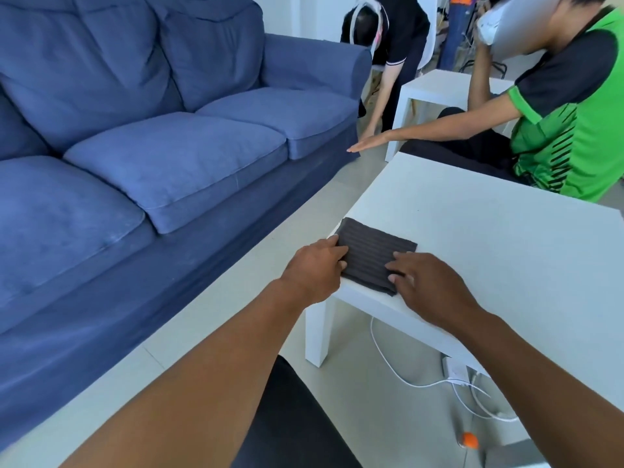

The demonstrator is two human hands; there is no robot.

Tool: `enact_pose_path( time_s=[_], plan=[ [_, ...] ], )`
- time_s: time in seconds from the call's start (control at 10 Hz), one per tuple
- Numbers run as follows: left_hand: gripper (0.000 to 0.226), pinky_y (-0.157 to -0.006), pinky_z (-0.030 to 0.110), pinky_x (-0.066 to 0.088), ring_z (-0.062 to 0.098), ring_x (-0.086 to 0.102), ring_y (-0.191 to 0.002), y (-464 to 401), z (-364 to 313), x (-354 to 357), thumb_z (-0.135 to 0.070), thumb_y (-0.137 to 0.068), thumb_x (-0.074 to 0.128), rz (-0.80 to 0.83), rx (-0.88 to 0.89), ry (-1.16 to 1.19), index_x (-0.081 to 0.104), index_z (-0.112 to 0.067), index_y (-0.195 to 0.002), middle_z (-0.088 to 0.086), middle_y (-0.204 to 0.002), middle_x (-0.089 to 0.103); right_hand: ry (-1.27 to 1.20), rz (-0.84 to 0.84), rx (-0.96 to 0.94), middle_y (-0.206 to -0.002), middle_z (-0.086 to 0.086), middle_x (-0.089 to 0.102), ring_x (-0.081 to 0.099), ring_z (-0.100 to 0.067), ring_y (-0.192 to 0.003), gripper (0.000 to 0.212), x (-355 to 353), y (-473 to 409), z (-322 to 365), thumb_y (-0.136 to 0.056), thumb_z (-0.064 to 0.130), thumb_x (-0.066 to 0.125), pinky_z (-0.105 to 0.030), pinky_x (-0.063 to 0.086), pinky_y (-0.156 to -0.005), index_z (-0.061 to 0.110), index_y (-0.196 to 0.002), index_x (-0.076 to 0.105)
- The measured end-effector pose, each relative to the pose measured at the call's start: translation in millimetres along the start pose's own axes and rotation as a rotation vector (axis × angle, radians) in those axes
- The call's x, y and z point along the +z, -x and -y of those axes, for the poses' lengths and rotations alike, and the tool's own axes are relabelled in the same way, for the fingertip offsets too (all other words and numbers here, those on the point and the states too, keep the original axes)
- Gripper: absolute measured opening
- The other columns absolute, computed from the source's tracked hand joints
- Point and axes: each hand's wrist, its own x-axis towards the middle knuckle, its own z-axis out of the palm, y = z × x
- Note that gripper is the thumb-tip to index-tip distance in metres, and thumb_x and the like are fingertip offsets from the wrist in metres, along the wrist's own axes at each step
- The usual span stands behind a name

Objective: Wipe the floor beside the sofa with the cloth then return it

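Dark grey cloth (pixel 371 261), folded into a rough rectangle with ribbed stripes, lies flat on the near-left corner of the white counter (pixel 489 251). Its left edge sits at the counter edge; the near corner is partly covered by both hands.

Left hand (pixel 314 271) rests at the cloth's left side, fingers (pixel 332 246) curled onto the fabric with the tips on top; whether the thumb is under the edge is hidden. Right hand (pixel 425 282) lies palm down on the near-right part of the cloth, fingers (pixel 401 265) spread a little and pressing flat, not pinching.

Both forearms run in from the bottom edge, cut off by the frame.

Blue fabric sofa (pixel 152 146) fills the left, with soft wrinkled cushions; its left end is cut off. A pale tiled floor (pixel 216 298) strip runs between the sofa and the counter.

Under the counter, a white cable (pixel 398 373) and a white box are partly hidden by the tabletop. A small orange object (pixel 470 440) on the floor is too blurred to identify.

Person in green shirt (pixel 557 130) sits beyond the counter, one flat hand stretched toward the sofa. Another person in dark clothes (pixel 395 45) bends over behind the sofa arm, lower body hidden.
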Motion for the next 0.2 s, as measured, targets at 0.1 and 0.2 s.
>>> enact_pose_path(
  time_s=[0.1, 0.2],
  plan=[
    [0.039, -0.108, 0.045, 0.043, 0.029, 0.049, -0.130, 4.3, 1.0, -4.1, -0.020, -0.105, 0.040, 0.008, 0.017, -0.055, 0.054, -0.015, -0.141, 0.005, -0.147, 0.050, 0.042, 0.025, -0.015, -0.147, -0.002, 0.056, 0.047, -0.022, -0.140, 0.031, 10.4, 3.9, 1.1, -0.099, 0.020, 0.056, -0.041, 0.042, -0.110, 0.019, -0.127, 0.069],
    [0.038, -0.112, 0.045, 0.040, 0.030, 0.039, -0.143, 22.0, 17.1, -16.6, -0.019, -0.105, 0.039, -0.052, -0.059, 0.008, 0.049, -0.013, -0.141, 0.004, -0.147, 0.050, 0.092, -0.007, -0.016, -0.149, -0.003, 0.054, 0.042, -0.021, -0.144, 0.035, 6.6, -1.4, 8.7, -0.100, 0.023, 0.054, -0.041, 0.040, -0.111, 0.017, -0.132, 0.064]
  ],
)
